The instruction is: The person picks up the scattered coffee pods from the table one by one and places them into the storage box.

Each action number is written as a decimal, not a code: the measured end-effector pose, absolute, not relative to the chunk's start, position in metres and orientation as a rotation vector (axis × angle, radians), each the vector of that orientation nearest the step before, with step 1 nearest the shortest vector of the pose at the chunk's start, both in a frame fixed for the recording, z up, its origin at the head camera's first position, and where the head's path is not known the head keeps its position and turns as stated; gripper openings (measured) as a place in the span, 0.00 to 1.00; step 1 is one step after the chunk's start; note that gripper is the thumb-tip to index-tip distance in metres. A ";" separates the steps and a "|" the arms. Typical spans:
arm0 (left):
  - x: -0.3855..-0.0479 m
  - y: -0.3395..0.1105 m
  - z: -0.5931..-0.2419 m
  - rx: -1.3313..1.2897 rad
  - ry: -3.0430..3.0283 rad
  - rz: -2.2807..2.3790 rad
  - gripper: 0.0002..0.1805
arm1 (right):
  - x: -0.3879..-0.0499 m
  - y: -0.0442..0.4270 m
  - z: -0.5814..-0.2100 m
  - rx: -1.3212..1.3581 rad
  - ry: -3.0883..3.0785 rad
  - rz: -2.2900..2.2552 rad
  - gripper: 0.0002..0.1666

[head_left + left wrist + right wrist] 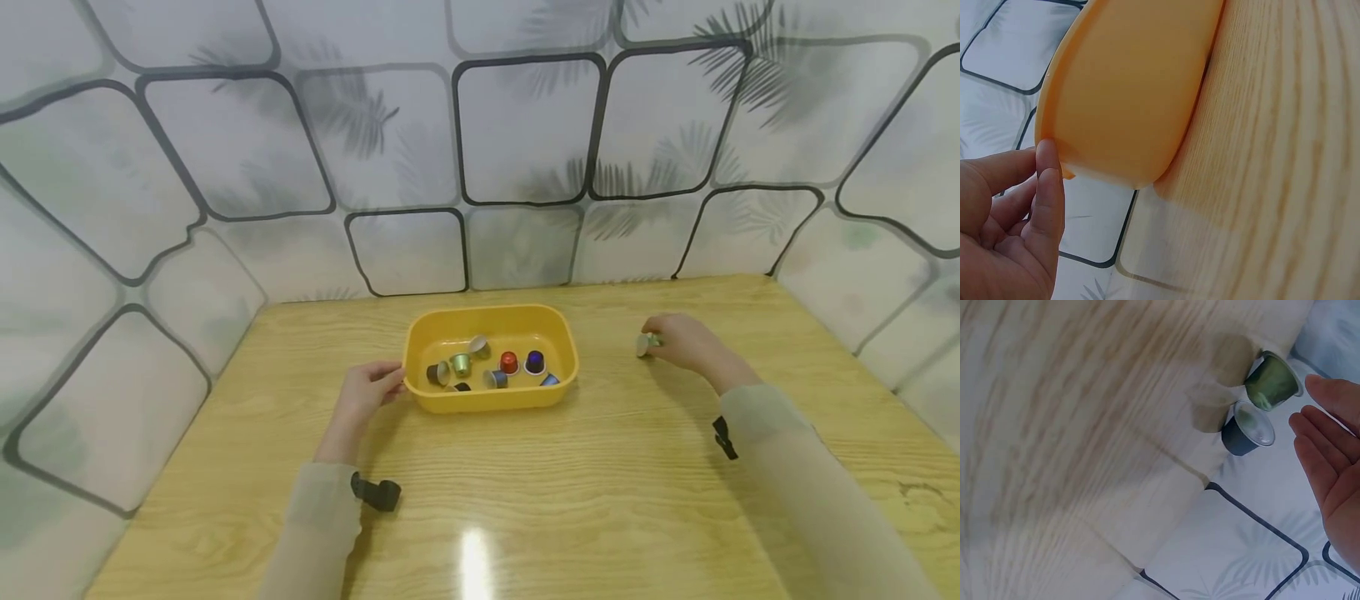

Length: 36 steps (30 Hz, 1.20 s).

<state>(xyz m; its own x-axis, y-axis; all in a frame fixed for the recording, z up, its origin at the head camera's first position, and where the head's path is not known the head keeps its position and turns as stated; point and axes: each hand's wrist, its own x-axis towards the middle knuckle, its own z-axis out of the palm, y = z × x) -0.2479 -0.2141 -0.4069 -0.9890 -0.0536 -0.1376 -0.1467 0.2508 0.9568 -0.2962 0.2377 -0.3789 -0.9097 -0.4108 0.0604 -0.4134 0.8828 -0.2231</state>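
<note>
A yellow plastic basin (pixel 491 402) stands on the wooden table, and several coffee capsules lie loose in it, among them a red one (pixel 509 362), a dark blue one (pixel 535 362) and a light green one (pixel 461 364). My left hand (pixel 367 392) pinches the basin's left rim between thumb and fingers; the left wrist view shows this grip on the rim (pixel 1050 106). Off to the right, my right hand (pixel 686 343) is beside two more capsules, a green one (pixel 1270 381) and a dark one (pixel 1247 428). Its fingers are nearly straight, with a small gap to both capsules.
The pale wooden table (pixel 525 500) reaches back to a wall (pixel 525 133) covered in dark-outlined panels and leaf patterns. Similar walls close in at left and right. A black strap with a small device (pixel 378 494) sits on the left wrist.
</note>
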 end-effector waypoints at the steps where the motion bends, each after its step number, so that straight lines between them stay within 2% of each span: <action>1: -0.248 -0.214 -0.407 -0.193 2.424 1.868 0.17 | -0.297 0.238 -0.380 0.667 -3.037 0.366 0.15; 36: -0.246 -0.213 -0.404 -0.176 2.432 1.871 0.17 | -0.303 0.229 -0.393 0.811 -3.177 0.265 0.19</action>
<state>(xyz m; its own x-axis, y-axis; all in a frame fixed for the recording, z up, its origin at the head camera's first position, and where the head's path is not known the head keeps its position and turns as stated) -0.2456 -0.2126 -0.4045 -0.9911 -0.0490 -0.1238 -0.1322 0.2532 0.9583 -0.3032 0.2295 -0.3933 -0.8682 -0.4855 -0.1025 -0.4618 0.8662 -0.1908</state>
